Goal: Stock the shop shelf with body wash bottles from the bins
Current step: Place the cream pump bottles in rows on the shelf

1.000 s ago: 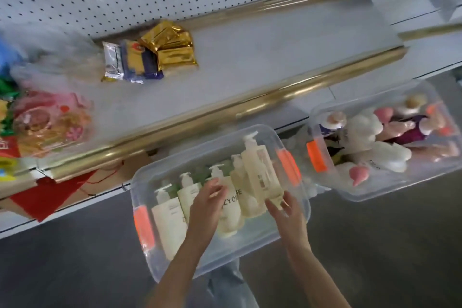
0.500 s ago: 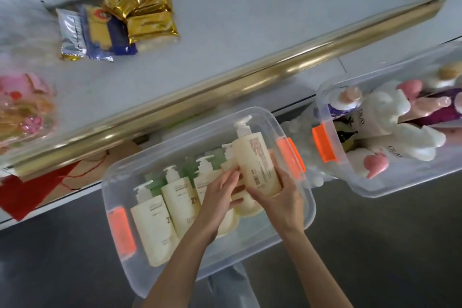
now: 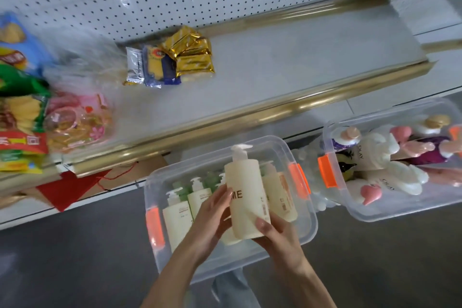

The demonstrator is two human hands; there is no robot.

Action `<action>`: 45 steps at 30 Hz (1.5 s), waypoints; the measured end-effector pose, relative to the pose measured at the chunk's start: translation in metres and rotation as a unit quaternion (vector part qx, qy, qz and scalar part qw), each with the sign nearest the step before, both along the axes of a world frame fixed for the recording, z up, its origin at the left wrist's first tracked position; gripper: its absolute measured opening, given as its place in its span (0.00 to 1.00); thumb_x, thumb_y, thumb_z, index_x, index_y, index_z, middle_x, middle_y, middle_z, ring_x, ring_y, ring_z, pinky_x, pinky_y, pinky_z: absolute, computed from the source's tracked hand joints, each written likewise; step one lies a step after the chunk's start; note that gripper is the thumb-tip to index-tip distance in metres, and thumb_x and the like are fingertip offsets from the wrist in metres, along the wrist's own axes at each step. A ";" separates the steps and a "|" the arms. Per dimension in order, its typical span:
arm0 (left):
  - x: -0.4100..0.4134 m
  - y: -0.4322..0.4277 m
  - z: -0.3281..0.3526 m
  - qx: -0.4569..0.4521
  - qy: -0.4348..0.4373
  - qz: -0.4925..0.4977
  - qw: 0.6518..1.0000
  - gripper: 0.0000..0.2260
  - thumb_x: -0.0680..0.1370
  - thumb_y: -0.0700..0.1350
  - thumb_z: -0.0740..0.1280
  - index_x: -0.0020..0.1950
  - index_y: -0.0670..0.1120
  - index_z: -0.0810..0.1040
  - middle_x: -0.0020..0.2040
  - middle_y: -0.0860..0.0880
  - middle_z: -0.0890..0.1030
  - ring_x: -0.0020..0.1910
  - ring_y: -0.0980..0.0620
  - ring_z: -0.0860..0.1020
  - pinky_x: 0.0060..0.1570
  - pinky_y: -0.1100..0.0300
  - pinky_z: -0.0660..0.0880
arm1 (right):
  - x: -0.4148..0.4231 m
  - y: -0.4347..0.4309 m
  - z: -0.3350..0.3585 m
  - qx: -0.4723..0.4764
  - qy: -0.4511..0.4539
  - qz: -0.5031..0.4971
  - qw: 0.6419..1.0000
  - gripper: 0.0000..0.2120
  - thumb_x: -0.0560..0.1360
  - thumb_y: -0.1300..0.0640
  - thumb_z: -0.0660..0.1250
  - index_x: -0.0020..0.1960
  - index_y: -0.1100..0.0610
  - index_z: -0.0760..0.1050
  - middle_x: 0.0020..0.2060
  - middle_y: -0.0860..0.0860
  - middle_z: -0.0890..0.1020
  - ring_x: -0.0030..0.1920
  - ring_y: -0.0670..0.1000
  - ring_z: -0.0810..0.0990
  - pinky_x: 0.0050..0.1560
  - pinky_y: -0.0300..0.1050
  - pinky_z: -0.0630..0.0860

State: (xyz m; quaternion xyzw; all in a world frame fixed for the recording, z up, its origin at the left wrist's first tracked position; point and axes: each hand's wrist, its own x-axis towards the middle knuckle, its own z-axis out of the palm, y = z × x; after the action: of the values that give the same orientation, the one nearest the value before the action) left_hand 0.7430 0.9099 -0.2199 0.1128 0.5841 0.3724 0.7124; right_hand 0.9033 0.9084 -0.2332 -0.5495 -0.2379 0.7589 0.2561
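Observation:
A cream pump bottle (image 3: 246, 192) with brown lettering is lifted upright above the clear bin (image 3: 303, 229) with orange latches. My left hand (image 3: 212, 215) holds its left side with fingers over the label. My right hand (image 3: 276, 235) grips it from below and the right, thumb on its front. Several more cream pump bottles (image 3: 178, 217) lie in the bin, with green ones behind them. The white shelf (image 3: 287, 67) with a gold front rail lies beyond the bin.
A second clear bin (image 3: 355, 212) at the right holds white and purple bottles with pink caps. Gold and blue packets (image 3: 175, 60) lie on the shelf's back left. Snack bags (image 3: 20, 112) and a pink packet (image 3: 75, 122) crowd the shelf's left end. Grey floor lies below.
Both hands reached into the bin, closed on one cream bottle and raised it upright out of the row. The view tilted up toward the shelf.

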 end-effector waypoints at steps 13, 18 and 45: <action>-0.103 -0.020 0.174 0.181 0.037 0.119 0.976 0.24 0.66 0.47 0.76 0.59 0.42 0.77 0.55 0.41 0.82 0.54 0.42 0.81 0.48 0.54 0.79 | -0.097 0.033 0.195 0.157 0.008 0.246 0.956 0.35 0.62 0.38 0.75 0.60 0.59 0.76 0.53 0.55 0.84 0.55 0.56 0.82 0.57 0.55 0.78; -0.141 -0.032 0.228 0.222 0.136 0.149 0.954 0.30 0.59 0.52 0.75 0.59 0.45 0.78 0.53 0.47 0.84 0.53 0.48 0.82 0.46 0.58 0.79 | -0.143 0.026 0.241 0.250 -0.033 0.244 0.937 0.29 0.65 0.39 0.72 0.60 0.54 0.74 0.53 0.48 0.84 0.55 0.50 0.82 0.59 0.54 0.76; -0.370 0.008 0.358 0.404 0.277 0.239 0.839 0.27 0.70 0.29 0.72 0.68 0.44 0.73 0.58 0.49 0.82 0.56 0.55 0.80 0.48 0.65 0.77 | -0.418 0.107 0.360 0.529 -0.105 0.313 0.782 0.38 0.57 0.45 0.79 0.64 0.51 0.71 0.54 0.44 0.82 0.55 0.43 0.80 0.56 0.47 0.78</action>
State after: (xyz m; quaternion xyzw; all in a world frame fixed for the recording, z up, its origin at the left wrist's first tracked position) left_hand 0.3730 0.9177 0.1385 0.3456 0.5636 0.6870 0.3014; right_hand 0.4855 1.0155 0.1269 -0.2991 -0.7864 0.4898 0.2285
